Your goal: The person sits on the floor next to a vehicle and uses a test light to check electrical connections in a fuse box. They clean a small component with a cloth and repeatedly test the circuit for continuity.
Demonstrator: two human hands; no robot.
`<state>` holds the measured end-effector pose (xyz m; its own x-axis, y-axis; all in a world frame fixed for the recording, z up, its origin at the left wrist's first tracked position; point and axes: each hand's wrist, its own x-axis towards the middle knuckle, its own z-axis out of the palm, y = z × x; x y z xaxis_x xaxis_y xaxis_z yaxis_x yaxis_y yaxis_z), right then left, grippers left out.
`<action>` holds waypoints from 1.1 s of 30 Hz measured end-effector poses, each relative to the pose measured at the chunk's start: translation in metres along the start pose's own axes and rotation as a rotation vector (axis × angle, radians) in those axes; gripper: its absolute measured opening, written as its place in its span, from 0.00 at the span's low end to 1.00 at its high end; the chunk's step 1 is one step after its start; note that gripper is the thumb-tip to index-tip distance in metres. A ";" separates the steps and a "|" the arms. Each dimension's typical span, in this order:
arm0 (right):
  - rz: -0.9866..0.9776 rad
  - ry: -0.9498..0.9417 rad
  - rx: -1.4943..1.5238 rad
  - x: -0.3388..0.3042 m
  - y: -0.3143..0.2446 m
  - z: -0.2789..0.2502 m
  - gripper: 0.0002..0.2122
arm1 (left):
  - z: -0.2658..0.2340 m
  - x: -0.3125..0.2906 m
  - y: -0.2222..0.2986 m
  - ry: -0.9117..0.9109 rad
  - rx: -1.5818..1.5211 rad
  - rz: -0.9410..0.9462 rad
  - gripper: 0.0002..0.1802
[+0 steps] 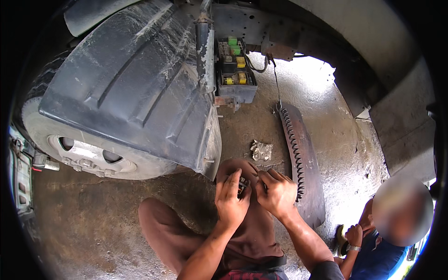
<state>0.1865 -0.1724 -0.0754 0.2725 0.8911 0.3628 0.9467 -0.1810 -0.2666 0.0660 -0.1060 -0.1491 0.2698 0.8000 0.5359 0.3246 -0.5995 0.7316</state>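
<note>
Over my raised knee, both hands work close together. My left hand (230,199) is closed with its fingers round a small metallic part (242,185), mostly hidden by the fingers. Close beside it, my right hand (278,192) is closed in a pinch on a slim dark tool (265,186); its kind cannot be made out. The two hands appear slightly apart. Beyond them, on the concrete floor, lies a crumpled pale wrapper or rag (261,150).
A vehicle wheel (88,154) under a black mudguard (126,79) stands at left. An open fuse box (235,70) hangs ahead beside a grey tube (204,56). A long curved dark panel (305,158) with a toothed edge lies at right. Another person (380,254) is at lower right.
</note>
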 end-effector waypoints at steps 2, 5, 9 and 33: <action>-0.007 -0.007 0.014 0.000 0.001 0.001 0.09 | 0.001 0.000 -0.001 0.013 -0.005 -0.003 0.32; -0.020 0.008 -0.024 -0.001 0.000 0.002 0.09 | 0.000 -0.003 -0.001 -0.043 -0.030 -0.054 0.33; -0.085 -0.001 0.050 -0.004 -0.005 0.000 0.08 | -0.003 -0.006 0.000 -0.030 -0.076 -0.039 0.33; -0.059 0.048 0.017 -0.003 0.004 0.000 0.11 | 0.008 -0.003 0.002 0.037 -0.031 0.023 0.30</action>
<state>0.1898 -0.1760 -0.0777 0.2246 0.8790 0.4206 0.9584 -0.1214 -0.2582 0.0730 -0.1095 -0.1525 0.2425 0.7870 0.5673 0.2903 -0.6169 0.7316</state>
